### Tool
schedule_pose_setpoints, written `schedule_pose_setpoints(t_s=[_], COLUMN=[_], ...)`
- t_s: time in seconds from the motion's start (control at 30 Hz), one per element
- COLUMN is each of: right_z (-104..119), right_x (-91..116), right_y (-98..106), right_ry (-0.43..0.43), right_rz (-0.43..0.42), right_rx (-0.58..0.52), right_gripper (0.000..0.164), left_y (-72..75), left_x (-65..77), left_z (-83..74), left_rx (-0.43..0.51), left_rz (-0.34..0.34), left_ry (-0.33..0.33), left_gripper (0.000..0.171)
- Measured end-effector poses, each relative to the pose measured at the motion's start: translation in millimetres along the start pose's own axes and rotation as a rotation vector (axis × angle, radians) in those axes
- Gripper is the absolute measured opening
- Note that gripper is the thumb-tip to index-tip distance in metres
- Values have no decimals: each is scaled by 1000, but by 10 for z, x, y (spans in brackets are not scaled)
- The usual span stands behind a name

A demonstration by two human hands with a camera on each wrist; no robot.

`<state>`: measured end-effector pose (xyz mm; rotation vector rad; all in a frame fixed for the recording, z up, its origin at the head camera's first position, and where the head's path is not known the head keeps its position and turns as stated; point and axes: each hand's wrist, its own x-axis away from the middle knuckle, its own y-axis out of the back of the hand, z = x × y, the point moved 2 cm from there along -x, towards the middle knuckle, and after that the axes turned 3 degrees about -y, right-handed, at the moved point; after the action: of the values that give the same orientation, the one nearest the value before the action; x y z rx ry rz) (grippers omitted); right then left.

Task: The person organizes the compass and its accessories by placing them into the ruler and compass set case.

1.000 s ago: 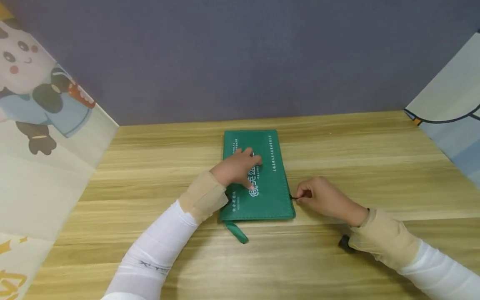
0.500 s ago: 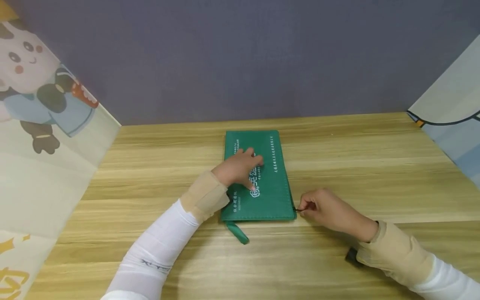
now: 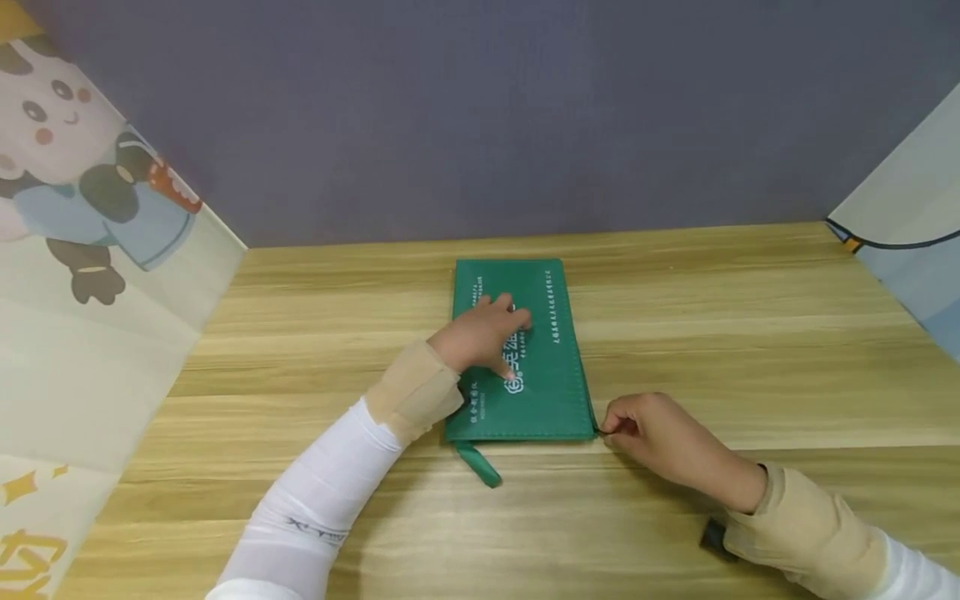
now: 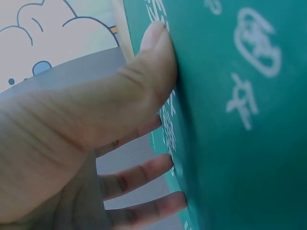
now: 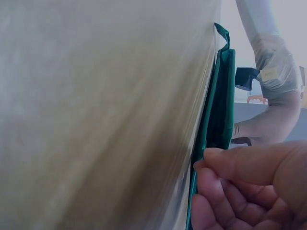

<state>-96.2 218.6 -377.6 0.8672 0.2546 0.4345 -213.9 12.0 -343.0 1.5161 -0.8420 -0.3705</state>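
Observation:
A flat green zip pouch point(image 3: 558, 392) with white lettering lies on the wooden table. My left hand point(image 3: 480, 337) rests on its upper face, thumb and fingers spread; the left wrist view shows the fingertips right at the green cover point(image 4: 249, 158). At the pouch's near right corner, my right hand point(image 3: 663, 442) pinches a small dark zipper pull point(image 3: 598, 432) between thumb and forefinger. Seen from the right wrist, the pouch's side point(image 5: 223, 96) runs up from the pinching fingertips, which mostly hide the pull. A green strap loop point(image 3: 477, 465) sticks out from the near left corner.
The wood-grain table point(image 3: 337, 333) extends on both sides of the pouch. A dark grey panel point(image 3: 525, 125) stands along its back edge. Light walls with cartoon prints point(image 3: 97, 200) flank it. A small black device point(image 3: 716, 537) sits under the right wrist wrap.
My right hand has moved toward the near edge along the pouch's right side, taking the zipper pull to the corner. The left hand has stayed in place on the cover.

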Motion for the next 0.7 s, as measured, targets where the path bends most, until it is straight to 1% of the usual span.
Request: schedule_pose_setpoints(t_s=[0.1,0.27,0.4,0.53,0.7], right_z=[17,61,110,161,222], right_x=[12,23,43,58,34], right_y=[-22,-72,-104,-133,-171], right_ry=[1,33,37,59,67], right_rz=[-16,-29,-43,-55,-43], right_rx=[2,2,45,97,112], right_gripper=[21,18,17,14,8], left_y=[3,-4,-8,-9,-4], left_x=[-1,-7,-14,-15,-1], left_z=[1,5,1,0,5], left_rx=[5,11,2,1,16], left_rz=[0,10,-1,-1,2], left_ry=[3,14,7,0,4], left_gripper=[72,72,72,72,72])
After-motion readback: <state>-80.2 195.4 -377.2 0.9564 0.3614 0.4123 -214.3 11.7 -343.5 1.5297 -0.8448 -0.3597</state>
